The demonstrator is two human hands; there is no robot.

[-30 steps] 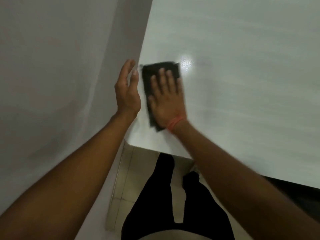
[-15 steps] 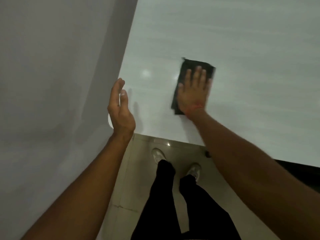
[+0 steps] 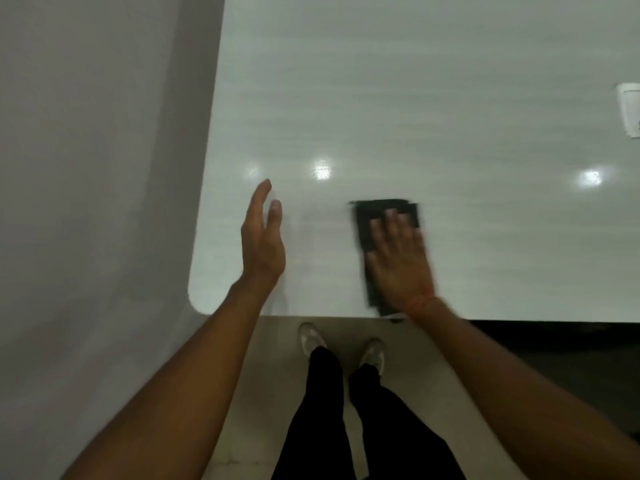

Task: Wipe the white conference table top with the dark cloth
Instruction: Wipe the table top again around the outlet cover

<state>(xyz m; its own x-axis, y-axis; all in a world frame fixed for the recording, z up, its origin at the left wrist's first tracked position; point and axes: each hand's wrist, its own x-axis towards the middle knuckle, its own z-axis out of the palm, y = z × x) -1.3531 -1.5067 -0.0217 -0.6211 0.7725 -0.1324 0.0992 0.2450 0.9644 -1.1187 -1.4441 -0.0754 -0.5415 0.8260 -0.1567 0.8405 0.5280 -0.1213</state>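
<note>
The white conference table top (image 3: 398,98) fills the upper right of the view, with its rounded corner at the lower left. A dark folded cloth (image 3: 372,216) lies flat on it near the front edge. My right hand (image 3: 398,261) presses flat on the cloth with fingers spread, covering its lower half. The image of the hand and cloth is blurred. My left hand (image 3: 263,237) hovers edge-on over the table near the corner, fingers straight and holding nothing.
A plain grey wall (image 3: 97,168) runs along the table's left side. A white object (image 3: 630,112) sits at the table's far right edge. My dark-trousered legs and pale shoes (image 3: 341,344) stand on the tiled floor by the front edge.
My right hand has slid the cloth rightward and back toward the front edge of the table. My left hand has moved from beside the corner to over the table.
</note>
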